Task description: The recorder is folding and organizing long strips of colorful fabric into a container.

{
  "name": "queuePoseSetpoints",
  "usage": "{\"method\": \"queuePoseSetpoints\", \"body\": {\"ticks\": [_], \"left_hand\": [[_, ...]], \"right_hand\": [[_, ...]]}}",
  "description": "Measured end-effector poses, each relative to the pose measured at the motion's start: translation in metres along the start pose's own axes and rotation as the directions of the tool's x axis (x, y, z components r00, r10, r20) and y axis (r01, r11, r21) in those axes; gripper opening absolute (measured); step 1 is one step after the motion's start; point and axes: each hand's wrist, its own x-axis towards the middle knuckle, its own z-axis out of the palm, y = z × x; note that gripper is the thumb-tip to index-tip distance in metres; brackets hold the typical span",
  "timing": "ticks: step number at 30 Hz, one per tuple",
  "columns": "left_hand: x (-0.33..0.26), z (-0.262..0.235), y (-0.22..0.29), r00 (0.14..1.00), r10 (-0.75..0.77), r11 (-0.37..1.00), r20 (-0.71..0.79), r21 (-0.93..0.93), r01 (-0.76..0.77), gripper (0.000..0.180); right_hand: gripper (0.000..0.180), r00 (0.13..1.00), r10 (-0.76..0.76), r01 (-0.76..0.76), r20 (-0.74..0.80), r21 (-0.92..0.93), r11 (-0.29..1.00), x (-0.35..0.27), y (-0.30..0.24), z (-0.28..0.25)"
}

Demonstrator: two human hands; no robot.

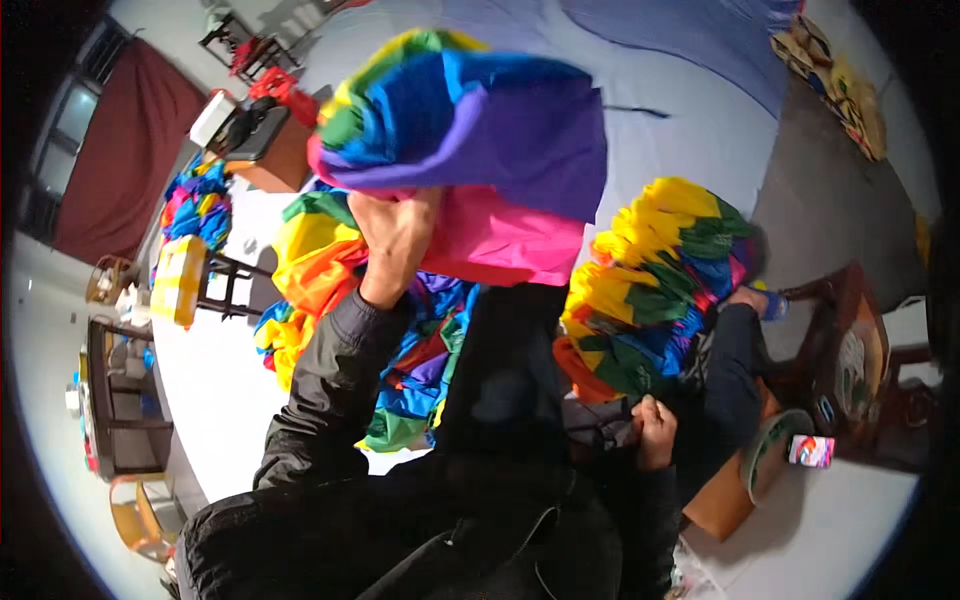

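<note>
My left hand (395,235) is raised in front of me, its fingers closed on a rainbow-coloured cloth (530,150) of blue, purple, pink, green and yellow. A thin dark cord (640,110) sticks out from this cloth's right side. By my right thigh my right hand (655,430) is closed, next to the lower end of a gathered rainbow cloth bundle (660,270) and a dark grey piece of fabric (598,422). What its fingers pinch is too small to make out. More rainbow cloth (425,340) lies between and left of my legs.
At the left are a yellow-topped stool (180,280), a brown box (270,150) and another rainbow heap (198,205). On the right stand a dark wooden chair (850,340), a brown bin (735,500) and a lit phone (811,451). A bluish-white sheet (680,90) spreads ahead.
</note>
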Motion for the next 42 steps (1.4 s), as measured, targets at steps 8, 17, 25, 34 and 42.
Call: {"method": "queuePoseSetpoints", "body": {"ticks": [8,17,25,34,42], "left_hand": [[-0.068,-0.108,-0.118,0.918,-0.274,0.871,0.287,0.478,0.111,0.025],[0.031,-0.272,-0.26,0.882,-0.419,0.1,0.218,0.976,-0.194,0.044],[-0.068,-0.235,-0.369,0.651,-0.19,0.844,0.735,0.461,-0.274,0.062],[-0.098,0.038,-0.048,0.823,-0.16,0.964,0.546,0.267,0.011,0.041],[-0.085,0.12,-0.069,0.501,0.095,0.699,0.86,0.3,-0.649,0.027]], "right_hand": [[0.03,0.978,0.193,-0.206,0.073,0.28,0.938,-0.007,-0.026,0.009],[0.024,0.997,0.019,-0.03,0.071,0.157,0.987,0.027,0.121,-0.009],[0.025,0.99,0.046,-0.009,-0.131,0.27,0.963,0.004,-0.019,0.019],[0.011,0.736,-0.362,0.273,-0.572,-0.238,0.932,-0.027,-0.03,-0.076],[0.008,0.695,-0.358,0.005,-0.623,-0.494,0.869,-0.065,-0.017,-0.161]]}}
